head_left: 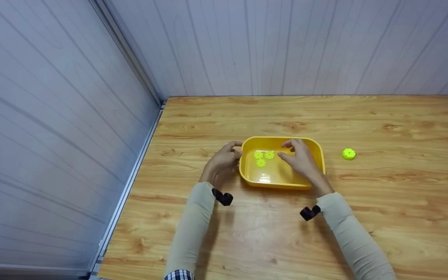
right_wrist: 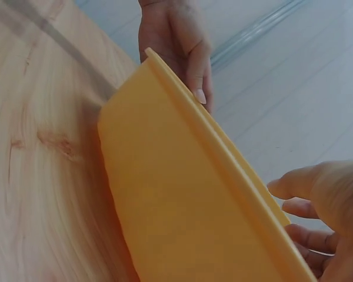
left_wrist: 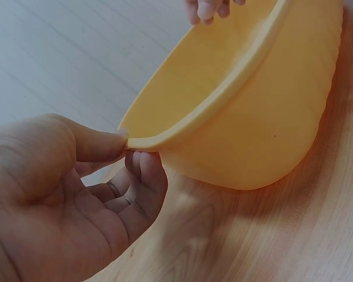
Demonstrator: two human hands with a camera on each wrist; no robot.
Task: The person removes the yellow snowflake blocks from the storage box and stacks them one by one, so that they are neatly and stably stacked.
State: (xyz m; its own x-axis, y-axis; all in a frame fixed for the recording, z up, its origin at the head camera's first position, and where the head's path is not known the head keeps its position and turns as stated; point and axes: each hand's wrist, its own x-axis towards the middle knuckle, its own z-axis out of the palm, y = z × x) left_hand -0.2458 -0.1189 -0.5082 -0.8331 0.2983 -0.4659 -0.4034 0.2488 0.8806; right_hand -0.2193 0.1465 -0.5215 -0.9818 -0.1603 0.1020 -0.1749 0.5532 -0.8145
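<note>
A yellow plastic basin [head_left: 282,186] stands on the wooden table. My left hand [head_left: 224,160] pinches its left rim, thumb over the edge and curled fingers beneath, as the left wrist view shows. Inside on the basin floor, toward the left, lie small bright yellow-green flower-shaped pieces [head_left: 261,163] close together. Over the basin's right part hovers my right hand [head_left: 301,159], thumb and fingers parted with nothing between them. In the right wrist view the right fingers [right_wrist: 309,238] are partly hidden behind the basin's wall.
Another yellow-green flower-shaped piece [head_left: 349,154] sits on the table [head_left: 399,186], right of the basin. Pale panelled walls [head_left: 286,46] close off the table's back and left side. A black wrist camera [head_left: 224,197] is strapped at each sleeve end.
</note>
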